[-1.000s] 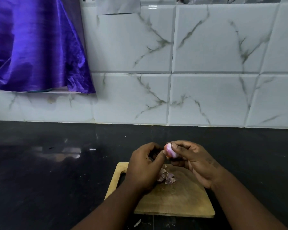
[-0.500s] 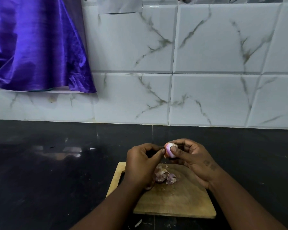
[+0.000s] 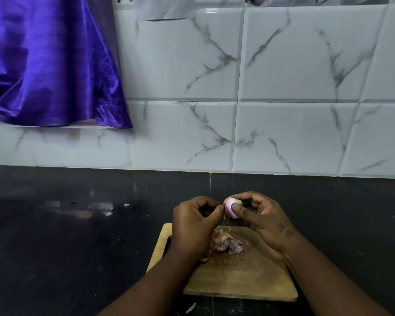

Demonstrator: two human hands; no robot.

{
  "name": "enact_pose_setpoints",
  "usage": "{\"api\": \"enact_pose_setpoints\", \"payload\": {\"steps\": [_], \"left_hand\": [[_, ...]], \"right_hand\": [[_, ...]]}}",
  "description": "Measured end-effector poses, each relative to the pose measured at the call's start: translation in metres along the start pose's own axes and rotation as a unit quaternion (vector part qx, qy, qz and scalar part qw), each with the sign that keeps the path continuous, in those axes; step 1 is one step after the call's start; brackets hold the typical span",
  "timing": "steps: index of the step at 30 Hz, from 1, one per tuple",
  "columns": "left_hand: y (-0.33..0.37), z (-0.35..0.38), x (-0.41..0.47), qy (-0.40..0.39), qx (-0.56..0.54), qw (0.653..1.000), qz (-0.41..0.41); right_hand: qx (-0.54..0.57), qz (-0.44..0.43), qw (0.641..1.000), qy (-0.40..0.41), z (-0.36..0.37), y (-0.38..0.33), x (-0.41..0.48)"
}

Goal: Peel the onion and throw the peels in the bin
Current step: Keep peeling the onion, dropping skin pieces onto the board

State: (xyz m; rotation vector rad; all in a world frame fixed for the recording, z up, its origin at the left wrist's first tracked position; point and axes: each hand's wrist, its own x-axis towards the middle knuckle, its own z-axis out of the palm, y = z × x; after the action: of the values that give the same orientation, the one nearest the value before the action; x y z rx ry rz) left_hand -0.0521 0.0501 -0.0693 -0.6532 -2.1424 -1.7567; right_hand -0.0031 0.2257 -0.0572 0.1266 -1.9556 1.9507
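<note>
A small pink-white onion [image 3: 230, 205] is held up over the far edge of a wooden cutting board [image 3: 242, 279]. My right hand [image 3: 259, 221] grips it between thumb and fingers. My left hand [image 3: 193, 225] sits just to its left, with thumb and fingertips pinching at the onion's left side, where a strip of skin hangs down. A small pile of dry purple-brown onion peels [image 3: 226, 242] lies on the board under my hands. No bin is in view.
The board rests on a dark, glossy countertop [image 3: 66, 236] that runs back to a white marbled tile wall [image 3: 283, 133]. A purple cloth [image 3: 46, 65] hangs at the upper left. A small pale scrap [image 3: 190, 307] lies on the counter in front of the board.
Both hands have shifted slightly away from me with the onion. My right hand has turned the onion a little, and my left fingers have moved against its left side.
</note>
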Motion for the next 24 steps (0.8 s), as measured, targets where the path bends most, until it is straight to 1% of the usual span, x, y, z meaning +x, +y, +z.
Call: {"api": "enact_pose_setpoints", "payload": {"steps": [6, 14, 17, 21, 24], "left_hand": [[0.0017, 0.0001, -0.0008, -0.011, -0.007, 1.0, 0.005], [0.005, -0.0015, -0.0014, 0.012, 0.049, 0.998, 0.034], [0.0036, 0.0006, -0.0002, 0.017, 0.06, 0.997, 0.038], [0.0018, 0.0003, 0.0018, 0.026, 0.036, 0.999, 0.001], [0.003, 0.0003, -0.0004, 0.009, 0.029, 0.999, 0.012]], "right_hand": [[0.008, -0.005, 1.0, 0.002, -0.0025, -0.0036, -0.0007], [-0.005, 0.004, 1.0, -0.014, -0.0026, -0.0015, 0.0], [0.022, 0.021, 0.999, -0.024, -0.0033, -0.0034, -0.0008], [0.074, 0.04, 0.996, -0.041, -0.0037, -0.0067, -0.0019], [0.101, 0.051, 0.993, -0.039, -0.0039, -0.0086, -0.0017]]}}
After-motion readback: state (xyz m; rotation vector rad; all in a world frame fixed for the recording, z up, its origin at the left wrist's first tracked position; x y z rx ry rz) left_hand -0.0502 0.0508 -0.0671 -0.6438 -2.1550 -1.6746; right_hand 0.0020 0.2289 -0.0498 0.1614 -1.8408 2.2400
